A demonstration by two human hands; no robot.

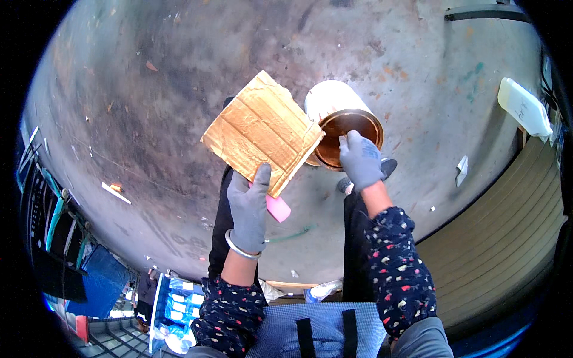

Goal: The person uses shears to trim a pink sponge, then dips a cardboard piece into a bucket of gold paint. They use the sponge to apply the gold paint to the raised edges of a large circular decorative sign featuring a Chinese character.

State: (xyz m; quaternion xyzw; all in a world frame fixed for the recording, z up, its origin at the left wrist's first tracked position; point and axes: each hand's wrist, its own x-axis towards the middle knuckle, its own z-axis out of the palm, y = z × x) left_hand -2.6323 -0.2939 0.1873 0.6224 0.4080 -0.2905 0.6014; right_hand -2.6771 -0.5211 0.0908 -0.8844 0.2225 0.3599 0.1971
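In a grey glove, my left hand [249,206] grips the lower edge of a piece of brown corrugated cardboard [262,131], thumb on top. A pink flat piece [278,209] sticks out beneath the cardboard beside that hand; whether I hold it too is hard to tell. The cardboard's right corner meets the rim of a white can [337,98]. The can leans with its mouth toward me, its inside coated brown. Also gloved, my right hand [361,160] is closed at the can's mouth, covering part of the rim. What its fingers hold is hidden.
Below is a stained grey floor [149,149] with scraps on it. A pale plastic jug [525,108] lies at the right, near a ribbed tan surface [501,238]. At lower left are blue-wrapped goods [179,307] and another person [145,292]. My shoe [388,167] is close to the can.
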